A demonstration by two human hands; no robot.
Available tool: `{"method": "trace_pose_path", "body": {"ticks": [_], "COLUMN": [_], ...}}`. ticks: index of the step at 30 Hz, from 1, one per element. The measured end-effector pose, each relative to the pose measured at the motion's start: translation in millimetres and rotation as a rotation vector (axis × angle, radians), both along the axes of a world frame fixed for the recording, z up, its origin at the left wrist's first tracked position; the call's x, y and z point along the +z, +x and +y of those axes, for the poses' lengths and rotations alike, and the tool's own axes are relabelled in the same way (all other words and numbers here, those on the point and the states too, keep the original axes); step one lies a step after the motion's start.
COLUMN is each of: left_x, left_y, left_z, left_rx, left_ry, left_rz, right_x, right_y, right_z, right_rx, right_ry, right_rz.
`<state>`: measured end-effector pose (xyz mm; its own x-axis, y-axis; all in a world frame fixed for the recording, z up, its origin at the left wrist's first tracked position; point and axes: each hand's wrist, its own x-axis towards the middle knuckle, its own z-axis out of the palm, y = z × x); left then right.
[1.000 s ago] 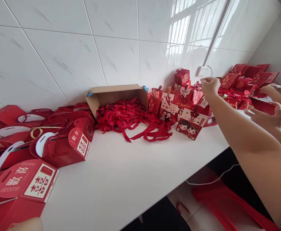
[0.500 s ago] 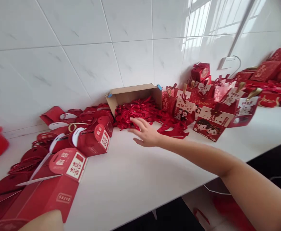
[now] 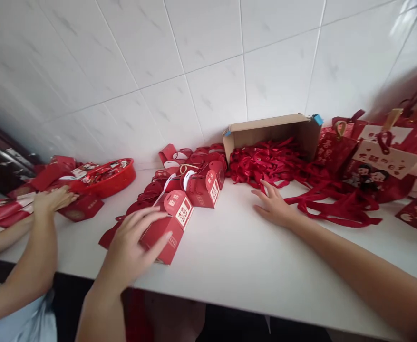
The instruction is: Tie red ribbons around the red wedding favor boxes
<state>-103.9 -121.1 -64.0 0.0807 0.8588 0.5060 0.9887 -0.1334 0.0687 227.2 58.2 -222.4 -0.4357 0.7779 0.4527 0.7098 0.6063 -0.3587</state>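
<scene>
My left hand (image 3: 133,242) lies with fingers spread over a red gift box (image 3: 169,228) at the near edge of the white counter (image 3: 229,256). My right hand (image 3: 272,205) rests open and flat on the counter, its fingertips at the edge of a heap of red ribbons (image 3: 276,164). The ribbons spill from a cardboard box (image 3: 272,130) lying on its side against the tiled wall. More folded red gift boxes (image 3: 201,178) stand between my two hands.
At the far left another person's arm and hand (image 3: 51,202) reach toward red boxes near a red round tray (image 3: 104,178). Finished red favour boxes with cartoon couples (image 3: 383,161) crowd the right. A dark cabinet stands at the left edge.
The view swung left. My right hand came from the far right boxes to the ribbon heap and flattened on the counter. My left hand came up onto the red gift box.
</scene>
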Motion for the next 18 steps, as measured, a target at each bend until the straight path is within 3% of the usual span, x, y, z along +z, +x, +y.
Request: {"method": "trace_pose_path", "body": {"ticks": [3, 8, 13, 18], "left_x": [-9.1, -19.1, -22.2, -24.2], "left_y": [-13.3, -20.3, -22.8, -16.8], "left_z": [27.0, 58.5, 55.2, 40.0], "left_rx": [0.218, 0.176, 0.204, 0.070], "left_ry": [-0.139, -0.243, -0.213, -0.204], "left_rz": [0.031, 0.002, -0.013, -0.042], "right_x": [-2.0, 1.7, 6.0, 7.4], "right_y": [0.1, 1.2, 0.2, -1.0], "right_z": [-0.4, -2.0, -3.6, -3.9], "right_rx": [-0.028, -0.051, -0.067, -0.072], "right_ry": [-0.041, -0.080, -0.105, -0.129], "right_rz": [0.001, -0.040, -0.060, -0.077]}}
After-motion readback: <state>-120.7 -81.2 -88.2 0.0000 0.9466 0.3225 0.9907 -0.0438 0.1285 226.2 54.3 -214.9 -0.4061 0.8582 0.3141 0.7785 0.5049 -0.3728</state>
